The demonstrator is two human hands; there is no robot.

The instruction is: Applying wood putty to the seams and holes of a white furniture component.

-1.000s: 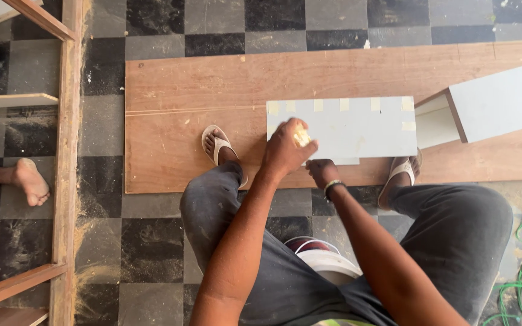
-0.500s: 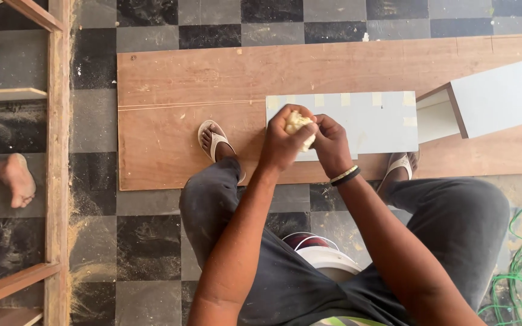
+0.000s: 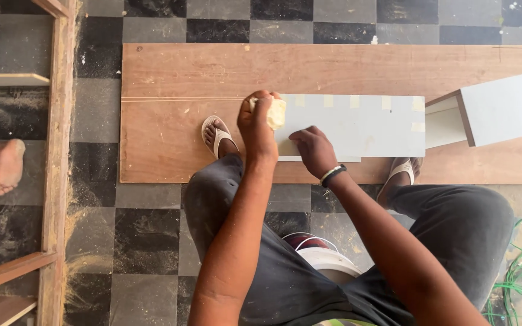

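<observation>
Pressing a soft, crumpled yellowish pad [image 3: 275,113], bunched in the closed left hand [image 3: 257,124], onto the left end of the stiff, light-looking white panel [image 3: 357,124] lying on the plywood sheet [image 3: 170,78], right hand [image 3: 312,150] flat, fingers spread, steadying the near edge

Pale yellow pad [image 3: 275,113] pressed on white panel [image 3: 357,125]

Crumpled, at the panel's ten o'clock corner; flat, rectangular, tape-tabbed along the twelve o'clock edge, lying on brown plywood sheet [image 3: 170,84].
</observation>
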